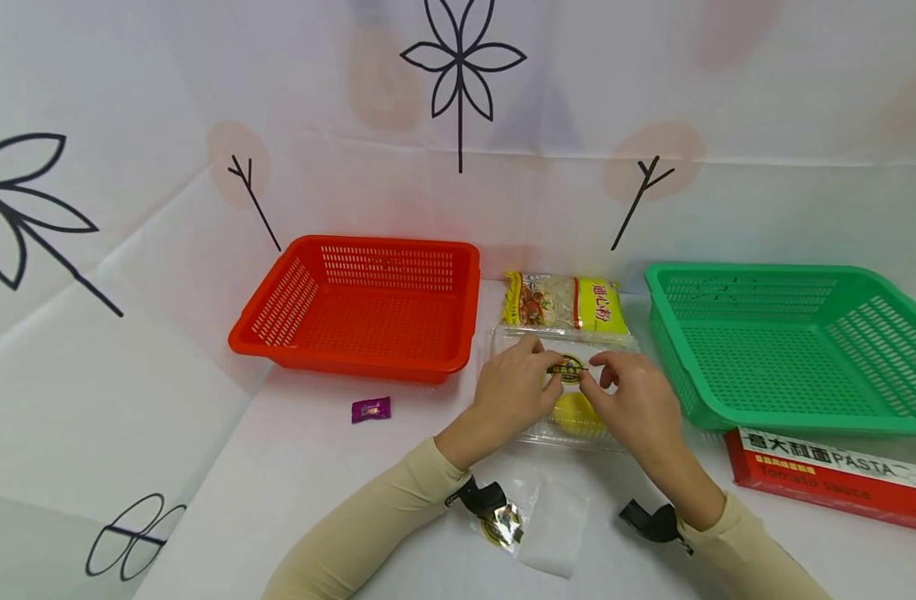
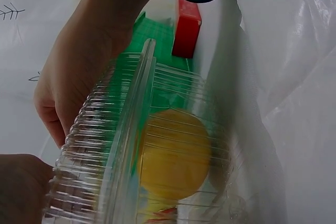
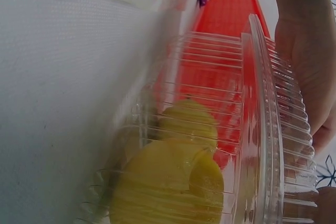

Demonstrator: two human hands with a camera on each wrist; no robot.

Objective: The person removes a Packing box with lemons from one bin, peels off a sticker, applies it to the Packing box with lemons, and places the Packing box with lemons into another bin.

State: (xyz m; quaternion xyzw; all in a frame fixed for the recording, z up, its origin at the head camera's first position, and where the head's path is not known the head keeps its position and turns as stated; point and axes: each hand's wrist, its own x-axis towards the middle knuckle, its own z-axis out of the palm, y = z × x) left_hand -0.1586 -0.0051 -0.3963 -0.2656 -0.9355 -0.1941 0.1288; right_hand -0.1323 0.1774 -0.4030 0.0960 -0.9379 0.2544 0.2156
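Note:
Both hands meet over the lid of a clear plastic clamshell box (image 1: 536, 431), which lies shut on the table. A round black-and-gold sticker (image 1: 570, 369) is at the middle of the lid. My left hand (image 1: 513, 392) pinches its left edge with thumb and curled index finger. The right hand (image 1: 639, 404) does likewise at the right edge. Whether the sticker lies fully flat on the lid cannot be told. Inside the box are yellow fruits (image 3: 163, 184), seen through the ribbed wall; the left wrist view shows one yellow fruit (image 2: 176, 153).
A red basket (image 1: 375, 367) stands left, a green basket (image 1: 683, 375) right. A yellow noodle packet (image 1: 563, 302) lies behind the box, a red pasta box (image 1: 840, 483) at right, and a purple wrapped candy (image 1: 371, 409) at left. White paper (image 1: 555, 529) with another round sticker (image 1: 501, 527) lies in front.

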